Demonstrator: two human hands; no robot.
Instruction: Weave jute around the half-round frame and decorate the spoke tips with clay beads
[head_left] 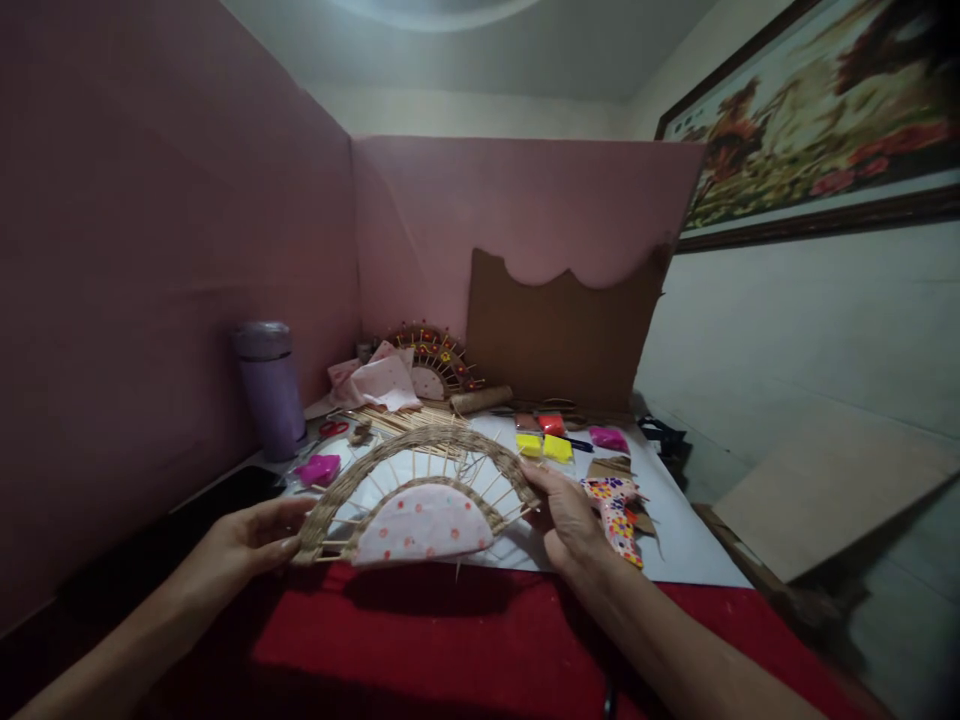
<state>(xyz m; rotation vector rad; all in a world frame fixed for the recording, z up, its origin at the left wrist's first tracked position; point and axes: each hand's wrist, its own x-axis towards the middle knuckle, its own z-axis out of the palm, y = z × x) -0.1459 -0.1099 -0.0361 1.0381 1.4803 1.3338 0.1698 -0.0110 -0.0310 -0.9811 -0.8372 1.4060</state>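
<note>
I hold a half-round craft piece [420,490] above the table: a pink dotted fabric half-disc, wooden sticks fanning out from it, and a woven straw arch along the top. My left hand [255,540] grips its left end, fingers curled round the straw rim. At the right end my right hand [566,515] pinches the rim and stick tips. The piece stands upright, facing me, over white paper [675,540] and a red cloth [420,640].
A purple flask [270,385] stands at the left by the pink board wall. Behind are a second fan piece [439,360], pink cloth [379,385], loose sticks, scissors [334,428], clay packets [544,445], a flowered glue gun [619,515] and brown cardboard [562,330].
</note>
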